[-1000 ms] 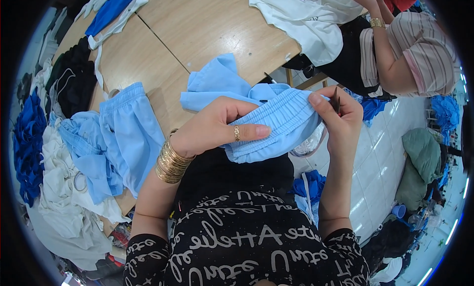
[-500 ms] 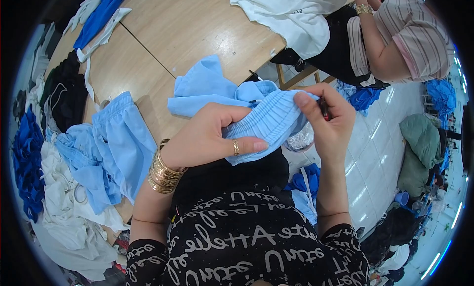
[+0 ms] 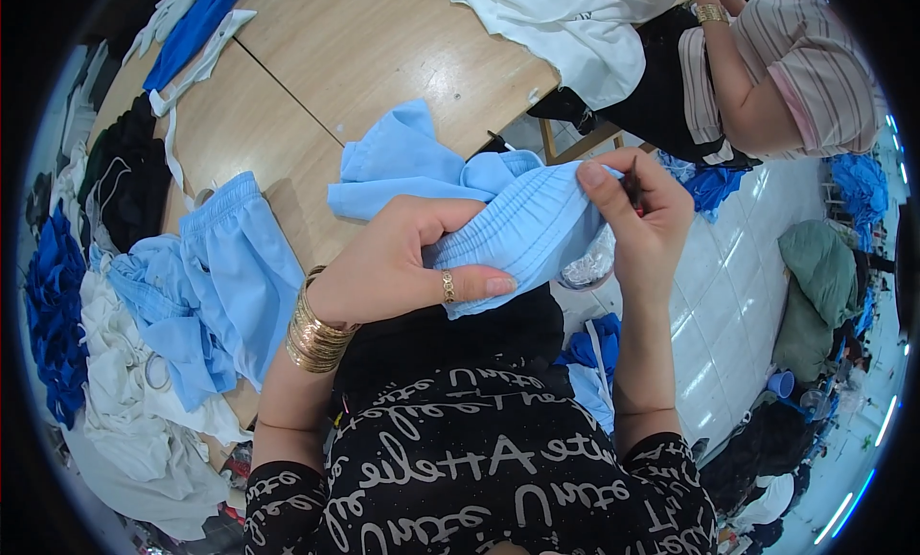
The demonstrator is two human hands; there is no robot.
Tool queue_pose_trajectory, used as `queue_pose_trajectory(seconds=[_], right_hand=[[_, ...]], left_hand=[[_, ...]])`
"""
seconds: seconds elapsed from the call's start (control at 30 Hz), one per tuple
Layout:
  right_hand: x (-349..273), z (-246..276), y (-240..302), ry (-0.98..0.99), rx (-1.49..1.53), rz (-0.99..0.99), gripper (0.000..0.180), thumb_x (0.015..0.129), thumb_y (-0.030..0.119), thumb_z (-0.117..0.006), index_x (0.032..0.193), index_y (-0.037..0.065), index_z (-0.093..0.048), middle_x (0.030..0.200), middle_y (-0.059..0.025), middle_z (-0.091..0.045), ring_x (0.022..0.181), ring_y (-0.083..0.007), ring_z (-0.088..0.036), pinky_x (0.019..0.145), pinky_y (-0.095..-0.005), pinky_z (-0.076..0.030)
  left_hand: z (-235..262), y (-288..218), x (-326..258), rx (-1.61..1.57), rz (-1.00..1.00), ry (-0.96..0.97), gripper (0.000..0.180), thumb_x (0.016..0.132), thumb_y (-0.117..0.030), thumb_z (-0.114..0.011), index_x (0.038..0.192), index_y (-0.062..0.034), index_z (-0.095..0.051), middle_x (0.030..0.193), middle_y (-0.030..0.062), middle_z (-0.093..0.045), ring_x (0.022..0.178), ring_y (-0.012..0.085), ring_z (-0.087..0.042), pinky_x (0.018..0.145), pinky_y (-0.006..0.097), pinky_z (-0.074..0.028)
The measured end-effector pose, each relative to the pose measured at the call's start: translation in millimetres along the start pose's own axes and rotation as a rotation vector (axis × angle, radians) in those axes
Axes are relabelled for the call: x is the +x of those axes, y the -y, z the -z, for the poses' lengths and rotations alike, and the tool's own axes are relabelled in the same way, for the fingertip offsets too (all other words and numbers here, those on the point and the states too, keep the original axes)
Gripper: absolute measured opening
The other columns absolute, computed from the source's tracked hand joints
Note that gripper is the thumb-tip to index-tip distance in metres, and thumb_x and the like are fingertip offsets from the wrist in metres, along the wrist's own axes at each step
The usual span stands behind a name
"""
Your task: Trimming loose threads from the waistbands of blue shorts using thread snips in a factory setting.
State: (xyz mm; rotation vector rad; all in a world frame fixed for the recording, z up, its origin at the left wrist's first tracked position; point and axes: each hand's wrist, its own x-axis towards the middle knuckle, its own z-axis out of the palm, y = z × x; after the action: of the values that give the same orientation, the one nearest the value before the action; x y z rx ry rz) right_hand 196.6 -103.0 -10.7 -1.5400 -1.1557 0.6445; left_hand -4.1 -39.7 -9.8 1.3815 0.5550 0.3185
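Observation:
Light-blue shorts with a gathered elastic waistband (image 3: 513,227) are stretched between my hands above my lap. My left hand (image 3: 407,253) is closed on one side of the band, thumb on top. My right hand (image 3: 637,215) pinches the band's other end. A small dark and red tool (image 3: 635,196) also sits in my right fingers; mostly covered, its kind is unclear. The rest of the garment, a light-blue leg (image 3: 398,167), spreads over the table edge beyond my hands.
Another pair of light-blue shorts (image 3: 235,267) lies left on the wooden table (image 3: 355,47), beside white cloth (image 3: 129,402) and dark-blue cloth (image 3: 53,315). A co-worker (image 3: 757,85) handles a white garment (image 3: 575,47) at far right. Green sacks (image 3: 815,277) stand on the floor.
The waistband is drawn out wider and its gathers look flatter. My right hand has shifted slightly to the right, while my left hand stays nearly in place.

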Motion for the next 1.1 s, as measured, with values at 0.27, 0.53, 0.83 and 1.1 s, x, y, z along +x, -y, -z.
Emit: queue_pose_trajectory(seconds=[0.27, 0.53, 0.83, 1.1], right_hand=[[-4.9, -17.7, -15.7, 0.157, 0.045, -0.136, 0.021, 0.080, 0.020, -0.065, 0.079, 0.000, -0.061, 0.058, 0.0044, -0.045, 0.054, -0.0017, -0.035, 0.049, -0.0174, -0.029], [-5.9, -22.3, -22.1, 0.133, 0.083, -0.117, 0.022, 0.081, 0.021, -0.065, 0.079, -0.001, -0.060, 0.058, 0.0035, -0.047, 0.055, -0.0024, -0.036, 0.048, -0.0176, -0.030], [-8.1, -21.7, -16.6, 0.260, 0.056, -0.087, 0.014, 0.082, 0.015, -0.062, 0.083, 0.001, -0.061, 0.068, 0.0045, -0.051, 0.060, -0.0012, -0.039, 0.052, -0.0159, -0.029], [-14.9, 9.3, 32.7, 0.143, -0.161, -0.029, 0.023, 0.075, 0.012, -0.069, 0.094, 0.002, -0.058, 0.075, -0.0016, -0.056, 0.061, -0.0075, -0.048, 0.056, -0.0208, -0.041]], left_hand=[[-8.4, 4.8, 5.8, -0.132, 0.044, -0.073, 0.028, 0.078, -0.021, -0.069, 0.092, 0.0022, -0.062, 0.075, -0.0013, -0.061, 0.066, 0.0019, -0.050, 0.059, 0.018, -0.042], [-16.8, 6.0, 8.5, -0.103, -0.016, -0.162, 0.022, 0.081, -0.019, -0.066, 0.089, 0.0011, -0.063, 0.071, -0.0011, -0.061, 0.063, 0.0012, -0.051, 0.057, 0.017, -0.043], [-13.7, 2.4, 8.8, -0.228, 0.076, -0.105, 0.017, 0.081, -0.015, -0.065, 0.087, 0.0011, -0.064, 0.072, -0.0024, -0.060, 0.064, 0.0006, -0.050, 0.055, 0.017, -0.041], [-17.5, 4.6, 7.1, -0.230, 0.071, -0.134, 0.018, 0.082, -0.016, -0.064, 0.089, 0.0013, -0.064, 0.072, -0.0017, -0.061, 0.063, 0.0009, -0.051, 0.055, 0.017, -0.041]])
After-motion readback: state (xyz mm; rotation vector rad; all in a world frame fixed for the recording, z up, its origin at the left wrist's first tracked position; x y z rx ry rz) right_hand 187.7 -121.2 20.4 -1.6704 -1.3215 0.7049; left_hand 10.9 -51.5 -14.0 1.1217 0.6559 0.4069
